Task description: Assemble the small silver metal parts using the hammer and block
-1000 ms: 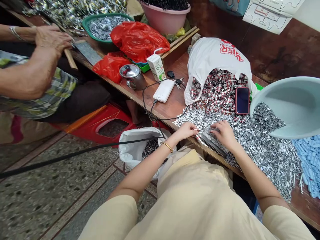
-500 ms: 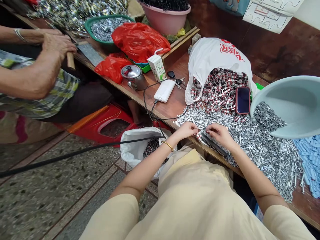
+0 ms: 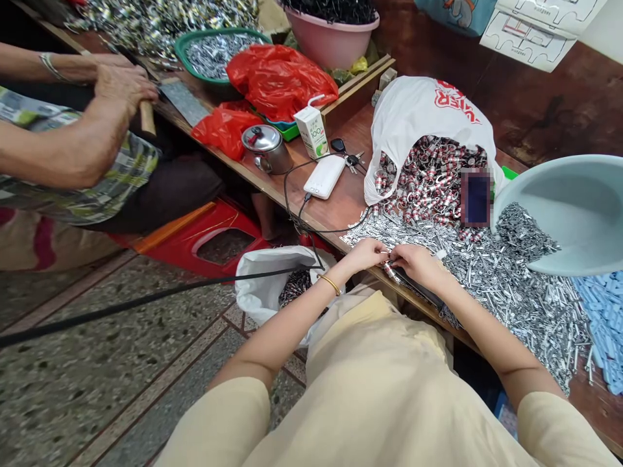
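Observation:
My left hand (image 3: 368, 253) is closed in a pinch at the table's front edge. A small silver metal part with red bands (image 3: 390, 271) shows just below its fingertips, partly hidden by the fingers. My right hand (image 3: 415, 263) pinches right beside it, with fingertips almost touching the left ones. What the right fingers hold is too small to make out. Under the right hand lies a dark, long-handled tool (image 3: 422, 292) along the edge. Around both hands spreads a pile of small silver metal pieces (image 3: 506, 305).
Behind the pile, a white plastic bag (image 3: 403, 107) spills red-banded metal parts, with a phone (image 3: 477, 198) on them. A grey-blue basin (image 3: 579, 207) tilts at right beside light-blue pieces (image 3: 601, 311). Cables cross near a power bank (image 3: 325, 176). At left, a co-worker's hands (image 3: 121, 84) grip a wooden handle.
My right hand has moved left, closing the gap to my left hand. The red-banded metal part now shows more clearly below the fingertips. The view has shifted slightly.

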